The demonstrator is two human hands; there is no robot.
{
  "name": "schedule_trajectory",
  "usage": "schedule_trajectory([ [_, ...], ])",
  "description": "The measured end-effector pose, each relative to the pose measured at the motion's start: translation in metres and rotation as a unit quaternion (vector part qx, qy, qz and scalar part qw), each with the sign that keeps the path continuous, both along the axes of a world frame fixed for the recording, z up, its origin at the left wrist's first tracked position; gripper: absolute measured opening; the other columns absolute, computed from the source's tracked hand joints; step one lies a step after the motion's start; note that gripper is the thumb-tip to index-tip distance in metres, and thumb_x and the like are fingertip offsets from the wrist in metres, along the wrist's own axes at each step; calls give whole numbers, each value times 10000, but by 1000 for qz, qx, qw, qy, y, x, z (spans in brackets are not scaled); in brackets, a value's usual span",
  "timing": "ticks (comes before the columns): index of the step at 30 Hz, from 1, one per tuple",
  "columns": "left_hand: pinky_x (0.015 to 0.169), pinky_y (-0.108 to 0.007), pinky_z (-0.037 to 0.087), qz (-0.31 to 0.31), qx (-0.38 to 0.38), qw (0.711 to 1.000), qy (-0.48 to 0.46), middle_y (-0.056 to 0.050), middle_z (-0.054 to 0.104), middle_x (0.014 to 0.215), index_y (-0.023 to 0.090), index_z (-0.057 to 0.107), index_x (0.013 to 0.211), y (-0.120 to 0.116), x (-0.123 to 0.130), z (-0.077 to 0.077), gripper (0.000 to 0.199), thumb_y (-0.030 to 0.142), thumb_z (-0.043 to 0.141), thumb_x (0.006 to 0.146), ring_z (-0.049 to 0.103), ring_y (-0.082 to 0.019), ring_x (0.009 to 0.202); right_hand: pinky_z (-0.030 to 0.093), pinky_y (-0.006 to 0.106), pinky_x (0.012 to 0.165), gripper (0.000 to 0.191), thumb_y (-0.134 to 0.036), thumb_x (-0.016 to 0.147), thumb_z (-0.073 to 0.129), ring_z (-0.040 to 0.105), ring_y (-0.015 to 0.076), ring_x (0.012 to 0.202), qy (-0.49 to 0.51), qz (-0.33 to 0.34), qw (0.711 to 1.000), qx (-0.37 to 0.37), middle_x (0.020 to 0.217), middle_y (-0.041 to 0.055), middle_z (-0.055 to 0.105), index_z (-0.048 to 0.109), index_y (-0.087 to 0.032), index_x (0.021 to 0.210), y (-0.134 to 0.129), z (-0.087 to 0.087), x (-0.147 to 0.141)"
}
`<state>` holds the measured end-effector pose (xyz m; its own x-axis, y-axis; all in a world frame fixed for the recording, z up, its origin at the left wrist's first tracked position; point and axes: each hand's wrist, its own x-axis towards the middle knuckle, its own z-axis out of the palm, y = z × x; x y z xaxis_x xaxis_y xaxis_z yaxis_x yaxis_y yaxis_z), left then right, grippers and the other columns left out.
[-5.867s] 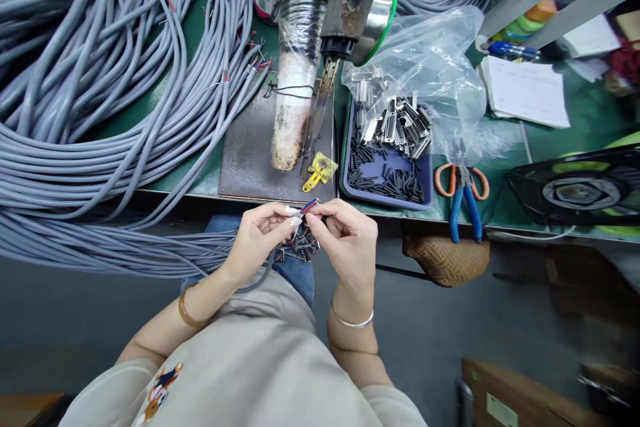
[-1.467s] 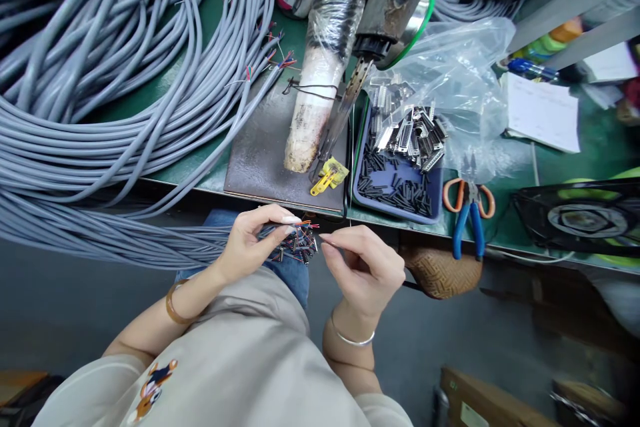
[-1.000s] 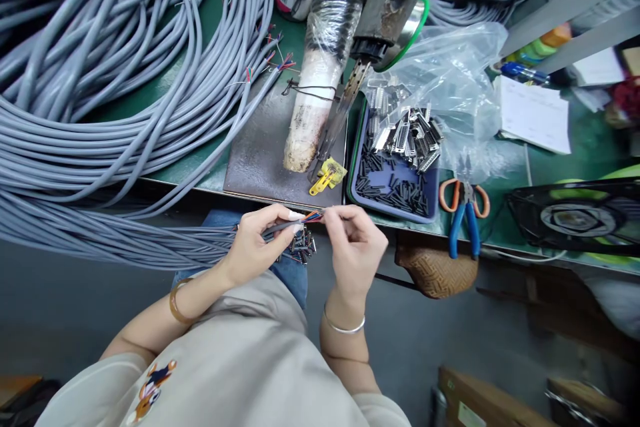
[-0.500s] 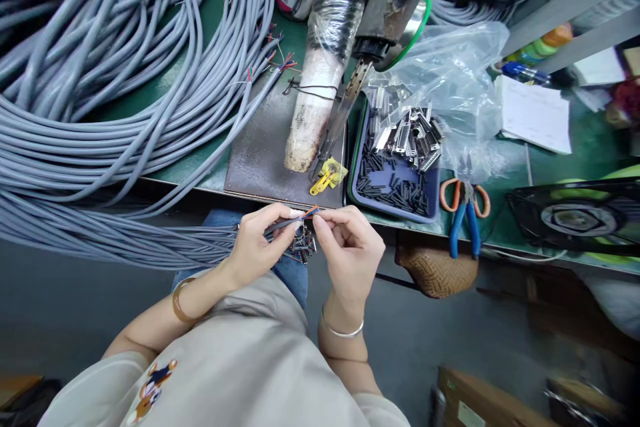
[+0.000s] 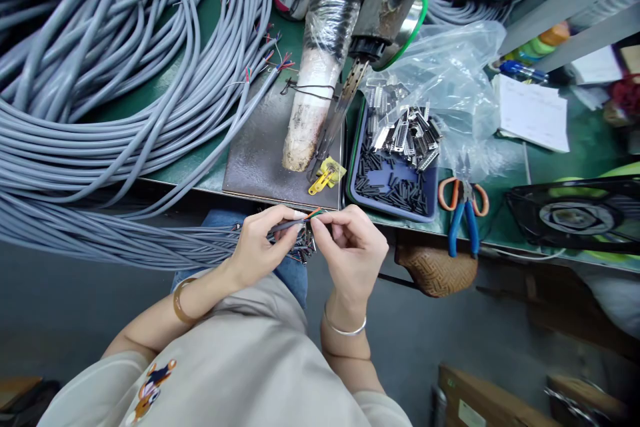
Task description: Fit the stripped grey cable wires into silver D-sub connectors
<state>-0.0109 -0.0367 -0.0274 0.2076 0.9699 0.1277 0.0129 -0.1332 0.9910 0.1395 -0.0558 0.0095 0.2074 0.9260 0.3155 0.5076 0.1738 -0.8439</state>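
Observation:
My left hand (image 5: 264,240) pinches a grey cable (image 5: 281,227) close to its stripped end. Coloured wires (image 5: 315,213), orange and green among them, stick out from that end toward the right. At their tips, the thumb and forefinger of my right hand (image 5: 353,240) are pressed together on the wires. Below the hands, a cluster of metal connectors (image 5: 303,247) lies at the lap, partly hidden by my fingers. A bundle of grey cables (image 5: 190,243) runs in from the left at lap height.
Thick grey cables (image 5: 165,100) cover the table's left side. A soldering tool (image 5: 345,97) hangs beside a plastic-wrapped duct (image 5: 310,100) over a dark plate (image 5: 255,147). Right of it are a blue tray (image 5: 373,203) of connectors and black tubes, pliers (image 5: 464,217) and a fan (image 5: 575,217).
My right hand has shifted slightly right and changed its pinch at the wires. A green wire now shows beside the orange one. The left hand stays on the cable.

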Motion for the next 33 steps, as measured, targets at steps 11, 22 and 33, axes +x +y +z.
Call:
schedule_trajectory([
  [11,719,-235,561,-60,-217,942,-248,-42,763,838,172,795,873,16,-3,15,182,287,875,757,665,-120,733,235,245,436,137,-239,886,723,333,55,491,95,9,994,-52,687,-56,507,680,-207,760,-2,-4,-2],
  [22,559,-215,425,10,-14,998,-57,-23,633,731,147,705,836,12,1,18,148,278,706,905,520,-93,603,348,222,479,156,-279,936,686,452,71,543,117,-30,993,-10,714,-40,567,676,-213,795,1,-7,-2],
  [33,535,-183,362,-55,-171,971,-155,25,546,680,145,621,788,17,0,24,292,376,798,817,423,-54,563,548,248,690,302,-219,985,663,724,132,806,-212,122,968,48,1053,40,787,695,-275,1280,2,11,17],
])
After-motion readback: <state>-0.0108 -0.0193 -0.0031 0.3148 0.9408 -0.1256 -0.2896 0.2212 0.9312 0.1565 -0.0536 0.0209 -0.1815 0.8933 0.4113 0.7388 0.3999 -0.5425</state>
